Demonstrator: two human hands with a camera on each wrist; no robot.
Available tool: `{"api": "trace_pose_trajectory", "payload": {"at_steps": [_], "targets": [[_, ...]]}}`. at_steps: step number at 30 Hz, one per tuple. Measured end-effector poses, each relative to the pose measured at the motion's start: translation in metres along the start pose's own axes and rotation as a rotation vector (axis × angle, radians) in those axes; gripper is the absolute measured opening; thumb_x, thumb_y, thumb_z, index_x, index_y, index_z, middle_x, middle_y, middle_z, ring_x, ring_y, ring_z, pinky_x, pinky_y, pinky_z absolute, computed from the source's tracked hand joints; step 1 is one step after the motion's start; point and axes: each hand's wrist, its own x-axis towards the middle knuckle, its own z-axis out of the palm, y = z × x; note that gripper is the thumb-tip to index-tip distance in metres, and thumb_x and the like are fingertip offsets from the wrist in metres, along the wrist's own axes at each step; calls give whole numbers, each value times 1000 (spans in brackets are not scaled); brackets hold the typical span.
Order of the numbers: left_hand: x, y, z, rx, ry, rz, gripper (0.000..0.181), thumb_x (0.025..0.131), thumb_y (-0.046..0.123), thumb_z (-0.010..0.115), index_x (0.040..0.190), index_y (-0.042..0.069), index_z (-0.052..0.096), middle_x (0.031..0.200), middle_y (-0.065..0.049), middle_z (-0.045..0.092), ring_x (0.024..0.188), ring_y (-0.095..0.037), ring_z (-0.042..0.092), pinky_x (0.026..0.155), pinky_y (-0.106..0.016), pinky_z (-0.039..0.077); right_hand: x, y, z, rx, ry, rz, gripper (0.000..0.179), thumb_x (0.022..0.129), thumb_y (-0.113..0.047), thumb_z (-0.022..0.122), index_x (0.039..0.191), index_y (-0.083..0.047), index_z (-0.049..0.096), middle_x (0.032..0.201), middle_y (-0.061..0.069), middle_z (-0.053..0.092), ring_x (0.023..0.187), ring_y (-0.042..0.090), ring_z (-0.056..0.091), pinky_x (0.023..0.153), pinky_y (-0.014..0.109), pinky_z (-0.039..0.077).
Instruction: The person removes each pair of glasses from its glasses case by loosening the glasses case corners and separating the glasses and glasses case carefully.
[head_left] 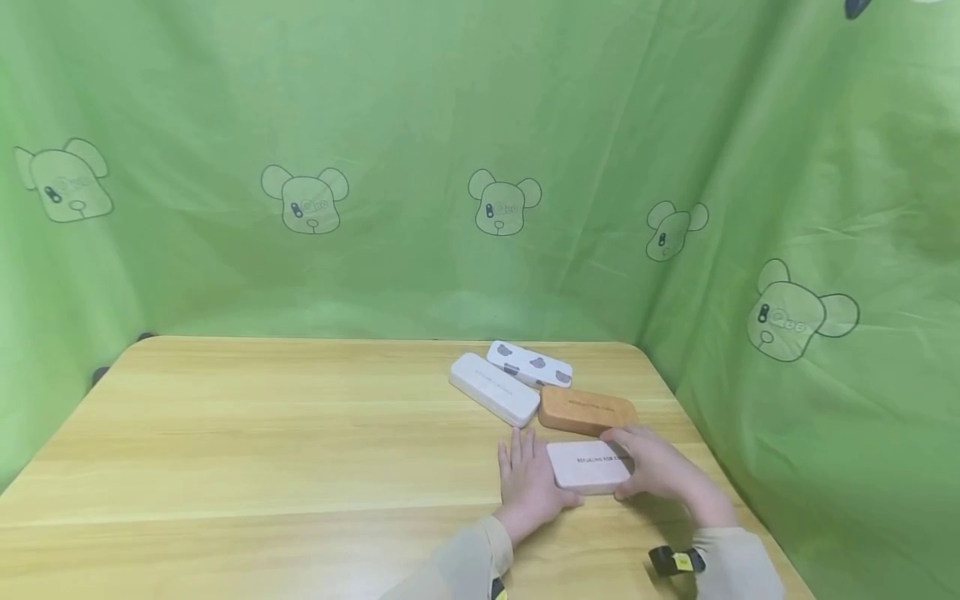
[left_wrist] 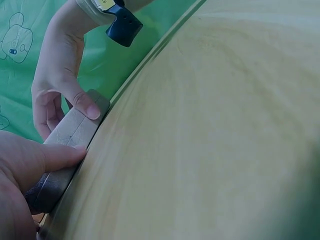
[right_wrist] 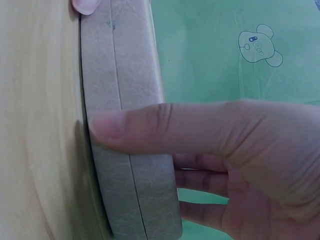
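A pale pink glasses case (head_left: pixel 588 467) with dark lettering on its lid lies flat at the table's right, lid closed. My right hand (head_left: pixel 660 468) grips its right end, thumb on the near long side and fingers round the far side. At its left end rests my left hand (head_left: pixel 529 482), fingers straight and pointing away, thumb along the near side. In the right wrist view the case's seam (right_wrist: pixel 119 85) runs lengthwise under my right thumb. Just behind is an orange-brown glasses case (head_left: pixel 585 409), its near right corner partly hidden by my right hand.
A white glasses case (head_left: pixel 495 389) lies beyond my left fingertips, beside a white case with bear prints (head_left: pixel 529 364). They lie close together with the brown one. Green curtains (head_left: pixel 405 275) with bear drawings border the wooden table (head_left: pixel 262 450) at back and sides.
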Motion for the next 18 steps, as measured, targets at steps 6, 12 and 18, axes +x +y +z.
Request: {"api": "trace_pose_trajectory", "payload": {"at_steps": [6, 12, 18], "targets": [[3, -1, 2, -7, -3, 3, 102, 61, 53, 86, 140, 5, 44, 157, -12, 33, 151, -32, 19, 123, -55, 13, 0, 2, -2, 13, -18, -2, 83, 51, -22, 91, 125, 0, 60, 127, 25, 60, 117, 45, 55, 100, 63, 43], [4, 0, 1, -11, -9, -4, 103, 60, 52, 87, 140, 4, 44, 157, -12, 33, 151, -31, 19, 123, -55, 12, -2, 6, -4, 42, -13, -23, 83, 53, -25, 90, 127, -2, 60, 128, 25, 60, 116, 45, 56, 99, 65, 43], [3, 1, 1, -3, -11, -7, 104, 60, 52, 87, 140, 4, 43, 157, -13, 33, 151, -31, 18, 124, -54, 12, -2, 15, -5, 108, -4, -63, 83, 56, -31, 89, 128, -2, 60, 128, 24, 61, 115, 45, 57, 98, 65, 44]]}}
